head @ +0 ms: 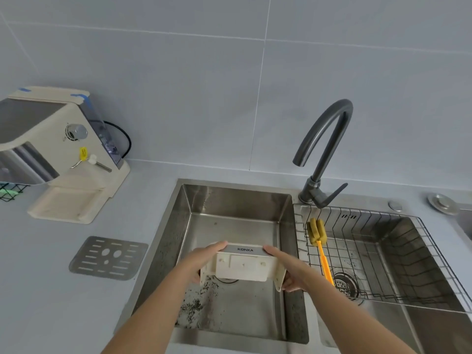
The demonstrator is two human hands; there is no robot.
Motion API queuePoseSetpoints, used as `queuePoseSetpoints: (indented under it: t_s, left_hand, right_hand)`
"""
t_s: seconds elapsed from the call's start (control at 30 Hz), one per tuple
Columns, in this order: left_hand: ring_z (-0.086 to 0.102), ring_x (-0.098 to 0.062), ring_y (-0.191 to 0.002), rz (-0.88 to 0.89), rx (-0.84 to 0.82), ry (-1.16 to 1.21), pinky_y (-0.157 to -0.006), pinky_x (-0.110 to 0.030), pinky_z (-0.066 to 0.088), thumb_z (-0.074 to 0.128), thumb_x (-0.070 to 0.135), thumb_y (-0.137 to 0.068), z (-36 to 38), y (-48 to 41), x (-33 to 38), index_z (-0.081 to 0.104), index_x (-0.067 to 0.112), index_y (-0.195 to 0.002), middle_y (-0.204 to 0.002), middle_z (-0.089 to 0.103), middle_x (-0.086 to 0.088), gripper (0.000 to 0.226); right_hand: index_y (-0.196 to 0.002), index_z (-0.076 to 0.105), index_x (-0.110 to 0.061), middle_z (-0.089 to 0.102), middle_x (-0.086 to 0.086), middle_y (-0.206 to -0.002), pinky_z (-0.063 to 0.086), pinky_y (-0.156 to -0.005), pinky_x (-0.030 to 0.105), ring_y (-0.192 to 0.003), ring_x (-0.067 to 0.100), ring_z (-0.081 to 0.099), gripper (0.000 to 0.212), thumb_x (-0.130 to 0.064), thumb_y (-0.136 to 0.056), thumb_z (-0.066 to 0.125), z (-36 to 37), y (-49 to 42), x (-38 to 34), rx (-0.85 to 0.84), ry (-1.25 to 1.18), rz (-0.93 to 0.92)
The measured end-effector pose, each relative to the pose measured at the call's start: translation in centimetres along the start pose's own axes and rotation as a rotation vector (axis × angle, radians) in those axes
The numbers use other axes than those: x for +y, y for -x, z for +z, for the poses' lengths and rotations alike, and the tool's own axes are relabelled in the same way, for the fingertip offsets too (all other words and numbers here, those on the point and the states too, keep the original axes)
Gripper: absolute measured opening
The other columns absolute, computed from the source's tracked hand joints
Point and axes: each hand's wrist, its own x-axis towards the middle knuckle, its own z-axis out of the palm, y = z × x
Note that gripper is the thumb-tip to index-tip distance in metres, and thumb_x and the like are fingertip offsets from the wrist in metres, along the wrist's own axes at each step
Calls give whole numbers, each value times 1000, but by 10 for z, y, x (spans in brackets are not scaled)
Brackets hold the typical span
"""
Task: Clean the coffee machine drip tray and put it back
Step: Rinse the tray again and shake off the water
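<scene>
I hold the cream drip tray [244, 267] upside down and tilted over the left sink basin [237, 200]. My left hand [204, 259] grips its left end and my right hand [286, 267] grips its right end. Dark coffee grounds [196, 302] lie scattered on the basin floor below the tray. The tray's metal grate [108, 258] lies flat on the counter left of the sink. The cream coffee machine [58, 149] stands at the far left with its base slot showing.
A dark curved faucet [324, 149] rises behind the sinks. The right basin holds a wire rack [408, 251] with an orange-handled sponge brush [321, 251] leaning in it. A black wire basket [10, 191] sits at the far left edge.
</scene>
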Motion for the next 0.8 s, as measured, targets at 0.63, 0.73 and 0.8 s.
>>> queuePoseSetpoints:
  t_s: [0.63, 0.73, 0.8]
  left_hand:
    - [46, 8, -91, 549, 187, 199, -66, -11, 38, 74, 29, -72, -41, 26, 18, 40, 38, -111, -101, 50, 25, 52]
    - [46, 7, -96, 593, 195, 145, -65, -10, 42, 79, 10, -64, -45, 28, 11, 31, 36, -126, -106, 47, 27, 83]
    - [43, 12, -94, 615, 189, 116, -59, -3, 43, 77, 0, -62, -46, 29, 8, 25, 40, -126, -105, 43, 31, 91]
  right_hand:
    - [-132, 46, -7, 57, 11, -126, 31, -111, 35, -120, 22, 49, 62, -52, -92, 35, -22, 14, -57, -99, -326, -448]
    - [-122, 53, -6, 61, 13, -113, 40, -98, 37, -109, 26, 55, 42, -35, -98, 32, -18, 18, -60, -65, -287, -513]
    - [-123, 50, -7, 61, 10, -115, 41, -101, 40, -111, 26, 54, 36, -28, -99, 33, -15, 18, -60, -42, -243, -545]
